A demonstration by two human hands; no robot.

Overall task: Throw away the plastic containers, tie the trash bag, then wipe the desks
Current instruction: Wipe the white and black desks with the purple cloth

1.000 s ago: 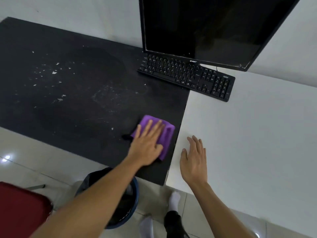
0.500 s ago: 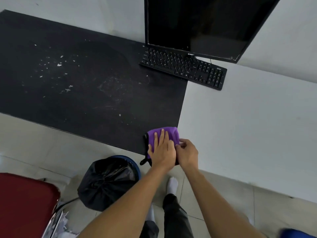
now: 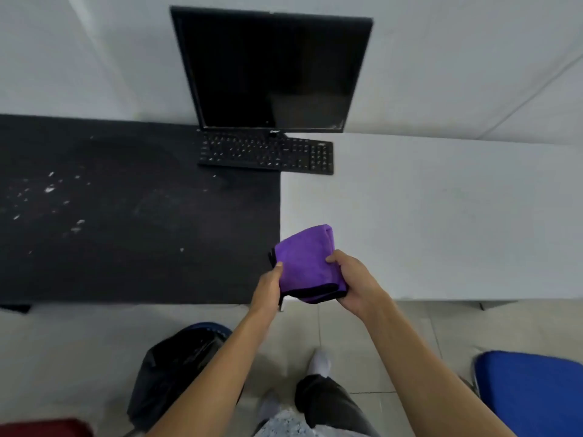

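Since half a second ago the purple cleaning cloth (image 3: 305, 263) has come up off the desktop. The left hand (image 3: 267, 290) lay flat on it then; now both hands hold it in the air.

The left thumb (image 3: 279, 267) pinches the cloth's left edge. The other left fingers are hidden under it, so I cannot tell how they lie. The right fingers (image 3: 335, 257) curl over the right edge, and the right hand (image 3: 355, 287) cups the black-trimmed fold from below.

The folded cloth sits well in front of the keyboard (image 3: 268, 154), on the person's side. Its long axis points roughly back toward the keyboard, tilted a little right.

The keyboard straddles the seam between the desks. The black desk (image 3: 132, 247) runs left of it and is still crumb-flecked (image 3: 50, 189) far left. The white desk (image 3: 441, 216) runs right of it.

Judgement: this looks like a refold mid-wipe. The white desk is nearer the right hand and the crumbs are nearer the left, so whichever hand takes the cloth decides which desk is wiped.

A monitor (image 3: 271, 70) stands behind the keyboard. A bagged trash bin (image 3: 179, 370) stands on the floor, nearer the person than the keyboard and to its left.
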